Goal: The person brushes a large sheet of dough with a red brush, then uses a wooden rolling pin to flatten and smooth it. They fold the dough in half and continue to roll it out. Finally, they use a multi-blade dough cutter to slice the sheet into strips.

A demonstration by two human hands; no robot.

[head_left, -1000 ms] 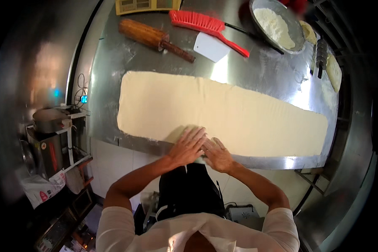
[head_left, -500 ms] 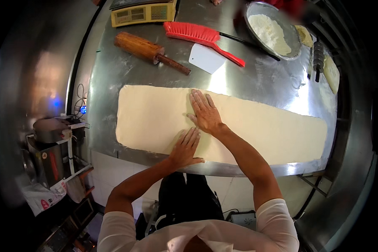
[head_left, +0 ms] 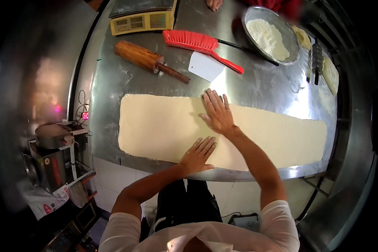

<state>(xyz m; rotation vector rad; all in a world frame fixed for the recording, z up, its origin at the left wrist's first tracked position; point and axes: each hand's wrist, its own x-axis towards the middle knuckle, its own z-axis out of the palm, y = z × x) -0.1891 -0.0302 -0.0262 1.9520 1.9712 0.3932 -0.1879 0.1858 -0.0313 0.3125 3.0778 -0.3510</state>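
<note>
A long, flat sheet of pale dough [head_left: 155, 122] stretches across the metal table, wider at its left end and narrowing to the right. My left hand [head_left: 198, 154] lies flat on its near edge, fingers extended and dusted with flour. Farther off, my right hand [head_left: 217, 111] rests on the dough near the far edge, fingers stretched out and thumb apart. Neither hand holds anything.
Beyond the dough lie a wooden rolling pin [head_left: 140, 56], a white scraper [head_left: 206, 66] and a red brush [head_left: 193, 42]. A yellow scale [head_left: 145, 23], a metal bowl [head_left: 296, 50] of flour and a dark ridged roller [head_left: 317, 61] stand farther back. Another person's hand [head_left: 214, 4] shows at the far edge.
Both my hands have shifted to the right along the dough, still flat. The view has tilted slightly, so the table sits lower, and more of the other person's hand shows.
</note>
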